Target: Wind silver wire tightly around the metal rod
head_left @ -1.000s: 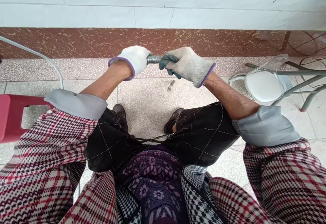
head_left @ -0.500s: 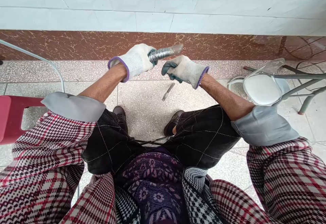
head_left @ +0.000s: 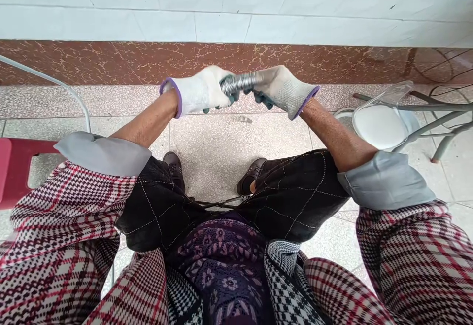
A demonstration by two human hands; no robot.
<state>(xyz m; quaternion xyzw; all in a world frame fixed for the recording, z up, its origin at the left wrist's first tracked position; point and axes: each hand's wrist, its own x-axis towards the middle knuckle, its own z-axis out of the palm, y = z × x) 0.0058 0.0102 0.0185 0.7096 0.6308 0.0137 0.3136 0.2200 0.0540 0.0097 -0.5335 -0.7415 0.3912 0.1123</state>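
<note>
My left hand (head_left: 212, 88), in a white knit glove with dark green fingers, is closed around a silver ridged tube-like thing (head_left: 242, 83). Its exact kind does not show. My right hand (head_left: 281, 89), gloved the same way, closes over its right end, where a clear, film-like tip lies against the glove. Some fingers are hidden and the right glove is slightly blurred. Below the hands, a small clear and silvery strip (head_left: 244, 119) is over the floor; I cannot tell whether it lies on it.
Ahead runs a white tiled wall (head_left: 236, 24) above a reddish marbled band. A red plastic stool (head_left: 22, 169) stands at left. At right are a clear-backed white seat (head_left: 379, 126), metal legs (head_left: 441, 132) and dark cables (head_left: 439, 73). My shoes (head_left: 251, 174) rest on the speckled floor.
My right hand has moved up from below the silver tube-like thing and closed over its clear end. The small strip below has shifted and turned more level.
</note>
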